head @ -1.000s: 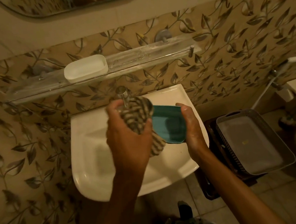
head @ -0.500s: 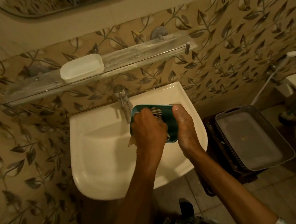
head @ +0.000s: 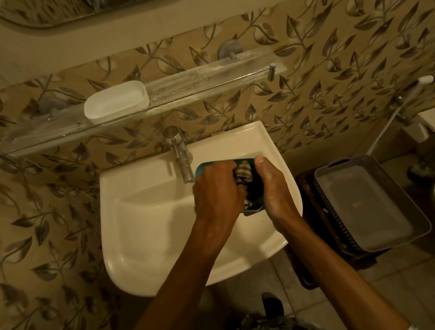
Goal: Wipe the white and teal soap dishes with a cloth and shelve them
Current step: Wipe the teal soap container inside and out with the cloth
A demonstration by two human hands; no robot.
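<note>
**Change of state.** One second earlier the left grip [head: 216, 192] held the cloth [head: 243, 174] bunched and raised in front of the tap [head: 180, 153], clear of the teal soap dish [head: 254, 208], whose inside was open to view. Half a second earlier the cloth had entered the dish. The cloth now sits inside the dish, packed between the two hands, and only a striped fold of it shows.

**Grip state.**
- The left grip is closed round the cloth and presses it into the dish. Its fingertips are hidden beneath the back of the hand.
- The right grip [head: 273, 185] clamps the 3 o'clock side of the dish, with the thumb hooked over the far rim.

**Location of task items.**
- The teal soap dish is held above the basin [head: 150, 229], toward its 3 o'clock side, just at 4 o'clock from the tap.
- The white soap dish [head: 115, 102] stands on the glass shelf [head: 200, 84], at 11 o'clock from the tap, untouched by either hand.

**Meaning for the task.** Wiping of the teal dish is judged to be under way, no longer in preparation. The white dish appears to be finished and shelved. What remains is to complete the wipe and set the teal dish on the shelf, where bare space shows at 3 o'clock from the white dish.
</note>
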